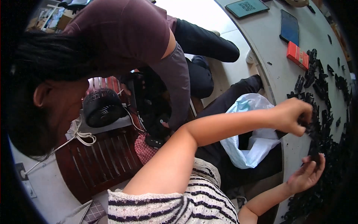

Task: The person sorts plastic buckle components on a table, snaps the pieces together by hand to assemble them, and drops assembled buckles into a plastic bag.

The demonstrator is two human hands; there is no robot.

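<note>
My left hand (292, 116) reaches across to the table at the right, its thumb and fingers curled together and a little blurred. Dark matter shows at those fingertips, but I cannot make out whether it is a held piece or the pile behind. Lower down, my right hand (306, 174) is turned palm up at the table's edge. A small black plastic part (316, 158) sits between its thumb and fingers. Many similar black plastic parts (328, 149) lie heaped and scattered over the table beyond both hands.
A white plastic bag (244, 158) hangs open beside the grey table (266, 46). On the table are a red box (297, 56), a phone (289, 28) and a tablet-like panel (247, 7). Another person (123, 33) leans in at the left near a black fan (102, 108) and a wooden stool (100, 160).
</note>
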